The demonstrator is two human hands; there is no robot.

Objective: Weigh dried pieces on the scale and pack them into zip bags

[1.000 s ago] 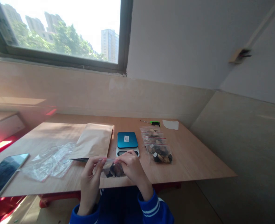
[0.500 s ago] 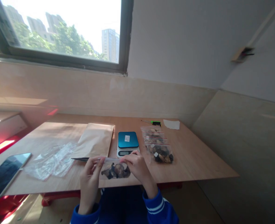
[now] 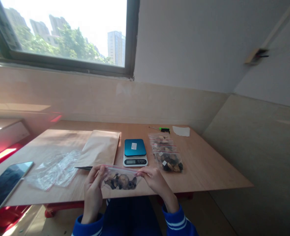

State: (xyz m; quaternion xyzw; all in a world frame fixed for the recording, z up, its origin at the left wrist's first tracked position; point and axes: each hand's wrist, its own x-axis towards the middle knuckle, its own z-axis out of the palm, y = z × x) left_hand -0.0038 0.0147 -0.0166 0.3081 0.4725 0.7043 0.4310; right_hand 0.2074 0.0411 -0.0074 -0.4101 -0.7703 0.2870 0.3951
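Note:
A clear zip bag (image 3: 120, 178) with dark and tan dried pieces inside, which look like dried mushrooms, hangs between my two hands just above the table's front edge. My left hand (image 3: 93, 186) pinches its upper left corner. At the upper right corner, my right hand (image 3: 153, 178) grips the red zip edge between thumb and fingers. Behind the bag stands a kitchen scale (image 3: 135, 152) with a blue plate and a small display. Several similar filled zip bags (image 3: 171, 162) lie overlapping to the right of the scale.
A brown paper bag (image 3: 99, 147) lies left of the scale, with a dark pointed item (image 3: 83, 168) by its near edge. Farther left are empty clear bags (image 3: 58, 168) and a tablet (image 3: 8, 183). A screwdriver (image 3: 163, 129) and white paper (image 3: 181, 131) lie at the back right.
My right hand has moved right along the bag's top to its corner, so the zip edge is stretched wider. The scale's display now shows fully. My left hand has shifted slightly.

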